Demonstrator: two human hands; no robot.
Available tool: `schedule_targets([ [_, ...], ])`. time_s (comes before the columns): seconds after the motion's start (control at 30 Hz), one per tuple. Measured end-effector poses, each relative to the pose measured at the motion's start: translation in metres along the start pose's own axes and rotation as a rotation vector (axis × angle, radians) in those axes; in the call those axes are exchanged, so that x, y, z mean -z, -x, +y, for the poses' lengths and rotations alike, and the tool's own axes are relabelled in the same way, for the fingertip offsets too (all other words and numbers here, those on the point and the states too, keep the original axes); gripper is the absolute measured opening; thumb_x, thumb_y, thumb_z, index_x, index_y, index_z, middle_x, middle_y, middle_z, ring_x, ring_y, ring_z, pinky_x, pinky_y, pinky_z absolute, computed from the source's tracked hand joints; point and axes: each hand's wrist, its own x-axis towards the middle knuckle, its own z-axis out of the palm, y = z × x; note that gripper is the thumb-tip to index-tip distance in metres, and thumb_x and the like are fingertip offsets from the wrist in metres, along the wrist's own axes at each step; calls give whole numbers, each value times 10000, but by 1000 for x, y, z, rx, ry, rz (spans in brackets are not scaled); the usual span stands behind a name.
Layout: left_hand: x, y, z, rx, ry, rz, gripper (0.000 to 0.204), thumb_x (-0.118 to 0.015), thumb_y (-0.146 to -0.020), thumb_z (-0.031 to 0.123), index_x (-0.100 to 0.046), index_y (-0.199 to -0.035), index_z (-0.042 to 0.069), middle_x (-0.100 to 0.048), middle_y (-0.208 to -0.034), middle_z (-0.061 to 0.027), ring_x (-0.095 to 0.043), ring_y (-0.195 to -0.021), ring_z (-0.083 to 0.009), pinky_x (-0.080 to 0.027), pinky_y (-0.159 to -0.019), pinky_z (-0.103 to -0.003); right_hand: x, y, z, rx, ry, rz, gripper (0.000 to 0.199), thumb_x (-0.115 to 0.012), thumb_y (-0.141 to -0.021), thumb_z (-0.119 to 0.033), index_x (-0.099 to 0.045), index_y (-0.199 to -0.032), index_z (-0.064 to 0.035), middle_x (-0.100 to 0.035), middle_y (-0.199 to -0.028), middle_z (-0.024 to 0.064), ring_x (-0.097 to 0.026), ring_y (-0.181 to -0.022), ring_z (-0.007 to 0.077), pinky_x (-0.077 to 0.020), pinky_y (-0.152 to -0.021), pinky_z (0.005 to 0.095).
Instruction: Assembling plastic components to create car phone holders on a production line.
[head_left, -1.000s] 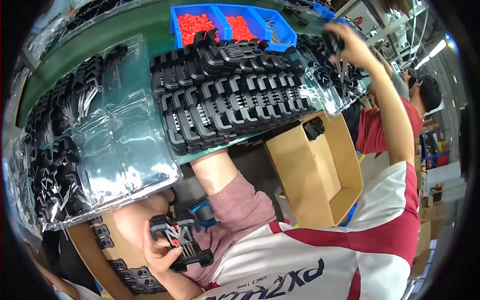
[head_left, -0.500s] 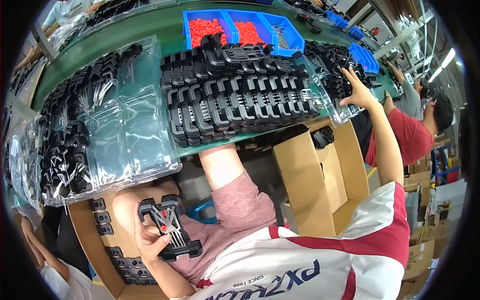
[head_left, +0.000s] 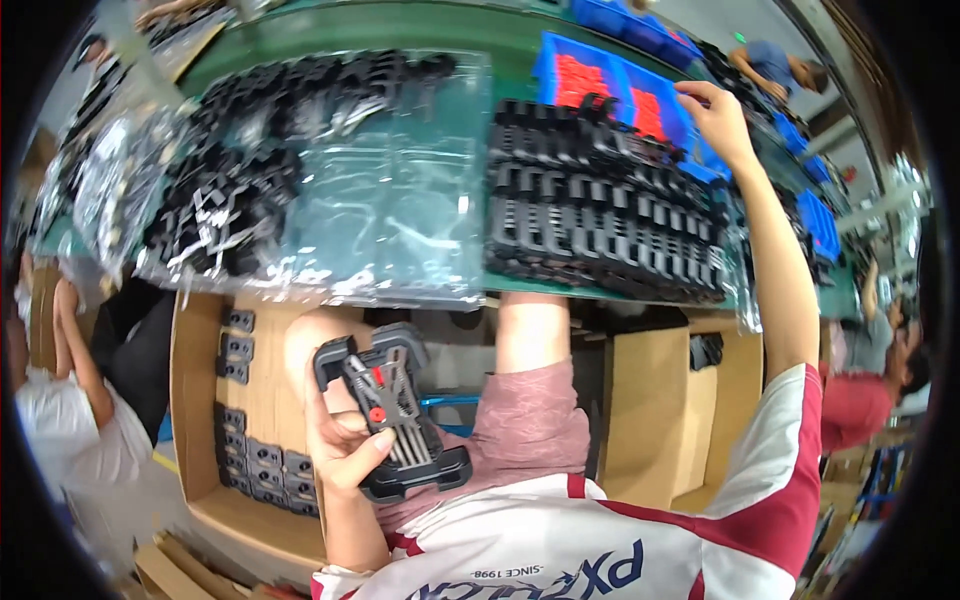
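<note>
Black plastic frame [head_left: 395, 415] gripped in left hand [head_left: 345, 440].
Right hand [head_left: 718, 118] open, reaching beyond stacked black parts [head_left: 600, 215], touching blue bin [head_left: 640, 95].

The left hand [head_left: 345, 440] grips a black plastic part [head_left: 392, 410] (red button on its face) over the lap; the right hand [head_left: 718, 118] reaches up to the blue bins [head_left: 610, 75] beyond stacked black parts [head_left: 600, 215]; a cardboard box [head_left: 205, 400] of parts sits just left.

two cardboard boxes [head_left: 205, 400], two hands [head_left: 345, 440]
</note>
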Motion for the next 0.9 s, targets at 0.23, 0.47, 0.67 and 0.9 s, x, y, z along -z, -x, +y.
schedule_targets([
  [0.23, -3, 2, 21, -97, -260, 125, 967, -636, -698, -81, -66, -1475, -4, -646, -723, -57, -572, -624, -117, -426, -641, -144, -39, -23, 56, 140, -110, -321, 137, -570, -749, -79, -662, -810, 2, -613, -660, 80, -544, -580, 183, -453, -573, 296],
  [0.47, -5, 12, 27, -238, -118, 15, 954, -568, -742, -110, 37, -1471, 2, -624, -697, -77, -514, -531, -86, -348, -538, -105, -72, -49, 74, -33, -18, -403, 96, -622, -749, -97, -659, -778, -13, -597, -642, 67, -542, -568, 169, -448, -557, 292],
  [0.67, -7, 23, 26, -307, -186, -27, 945, -538, -750, -131, 55, -1471, 15, -649, -746, -105, -540, -531, -94, -328, -505, -114, -48, -43, 59, -51, 121, -91, 203, -655, -774, -183, -699, -898, -28, -658, -728, 57, -569, -651, 155, -463, -627, 289],
  [0.9, -6, 26, 29, -196, -24, 42, 945, -531, -740, -147, 40, -1473, 21, -663, -788, -120, -562, -540, -106, -326, -486, -121, 0, 34, -57, -101, -894, 37, 256, -565, -909, -73, -600, -1130, 51, -656, -906, 119, -561, -694, 90, -414, -563, 153],
])
